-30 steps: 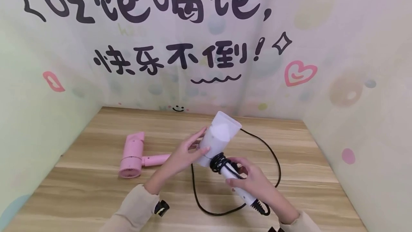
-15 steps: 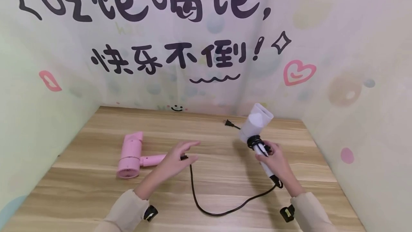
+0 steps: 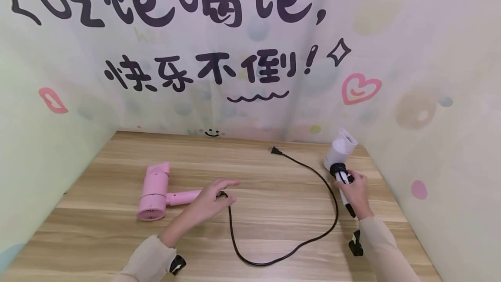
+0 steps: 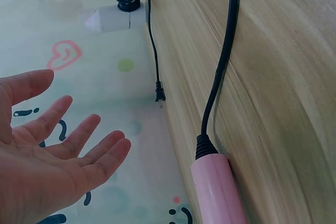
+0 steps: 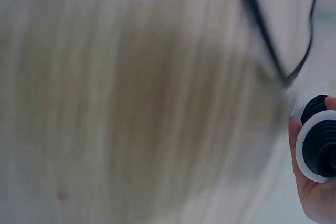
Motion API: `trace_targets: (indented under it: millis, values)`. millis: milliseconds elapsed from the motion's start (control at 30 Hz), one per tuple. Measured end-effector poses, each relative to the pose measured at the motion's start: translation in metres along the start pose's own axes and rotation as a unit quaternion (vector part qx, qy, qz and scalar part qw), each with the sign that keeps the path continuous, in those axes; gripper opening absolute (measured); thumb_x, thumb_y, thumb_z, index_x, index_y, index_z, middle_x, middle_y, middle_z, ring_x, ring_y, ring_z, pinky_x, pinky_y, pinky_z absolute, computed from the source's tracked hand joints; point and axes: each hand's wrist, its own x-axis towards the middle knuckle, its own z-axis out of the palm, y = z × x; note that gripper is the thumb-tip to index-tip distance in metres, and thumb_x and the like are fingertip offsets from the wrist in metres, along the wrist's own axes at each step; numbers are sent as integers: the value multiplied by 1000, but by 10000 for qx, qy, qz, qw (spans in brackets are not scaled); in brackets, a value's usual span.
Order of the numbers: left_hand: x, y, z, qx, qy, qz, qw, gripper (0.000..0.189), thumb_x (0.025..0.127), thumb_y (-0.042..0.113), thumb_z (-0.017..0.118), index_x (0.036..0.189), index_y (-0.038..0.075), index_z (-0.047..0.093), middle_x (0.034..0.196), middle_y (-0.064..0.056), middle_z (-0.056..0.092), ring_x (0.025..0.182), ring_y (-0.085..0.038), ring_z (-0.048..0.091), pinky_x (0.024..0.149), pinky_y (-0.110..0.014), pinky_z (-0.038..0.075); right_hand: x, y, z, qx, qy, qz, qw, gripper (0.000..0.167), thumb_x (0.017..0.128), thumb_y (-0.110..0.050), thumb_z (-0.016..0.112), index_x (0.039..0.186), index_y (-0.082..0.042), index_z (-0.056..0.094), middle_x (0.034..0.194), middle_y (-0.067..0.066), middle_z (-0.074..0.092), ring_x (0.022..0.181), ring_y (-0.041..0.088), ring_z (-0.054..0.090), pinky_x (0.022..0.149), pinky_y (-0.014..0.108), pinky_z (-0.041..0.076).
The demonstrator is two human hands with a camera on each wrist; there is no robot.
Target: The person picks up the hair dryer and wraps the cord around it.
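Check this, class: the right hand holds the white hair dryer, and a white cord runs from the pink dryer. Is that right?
Not quite. The left wrist view shows the cord from the pink dryer is black; the right hand does hold the white hair dryer.

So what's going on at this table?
A person's right hand grips the white dryer toward the far right corner of the table; whether it touches the wood is hard to tell. The left hand holds nothing, its fingers relaxed near the pink dryer, which lies at the left with its cord unwound.
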Motion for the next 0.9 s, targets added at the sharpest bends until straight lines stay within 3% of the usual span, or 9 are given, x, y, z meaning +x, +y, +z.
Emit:
trace_targets:
  millis: [100,267,533,667,767,900]
  values:
    - [0,0,0,-35,-42,-31,10000,39,91,24,60,127,11,55,132,-13,51,125,-34,44,101,-54,37,5,8,0,-14,92,175,9998,63,80,-11,66,132,11,39,129,36,29,101,41,41,86,47,39]
    - [-1,0,1,-127,-153,-142,9997,41,91,28,59,128,14,54,133,-11,50,126,-34,43,103,-53,36,13,16,-3,-330,96,103,9994,64,82,-12,65,133,13,36,129,39,29,105,45,40,90,54,38]
    - [-5,-1,1,-45,-170,-136,9998,39,90,26,60,128,16,55,133,-11,50,126,-34,43,103,-54,37,16,17,-7,-1009,-513,149,9935,65,90,-23,54,133,20,29,127,45,32,117,52,32,96,58,33]
    - [-8,1,0,-53,-225,-157,9996,39,91,28,59,128,16,54,134,-12,49,126,-37,43,102,-56,35,17,18,-8,-1160,-616,-113,9913,48,92,-25,50,114,18,46,111,42,46,109,51,39,87,57,38]
    - [-10,2,0,-7,-221,-243,9995,40,90,29,59,128,17,54,134,-11,49,126,-37,42,102,-57,35,17,21,-9,-1239,-590,-344,9899,39,92,-25,51,94,14,50,93,36,53,95,47,47,76,52,41]
    - [-11,3,-2,103,-174,-351,9992,41,90,29,61,129,19,54,135,-10,48,127,-36,42,102,-58,34,18,24,-11,-1290,-655,-490,9883,40,89,-27,55,91,12,52,87,32,52,82,40,49,67,45,42]
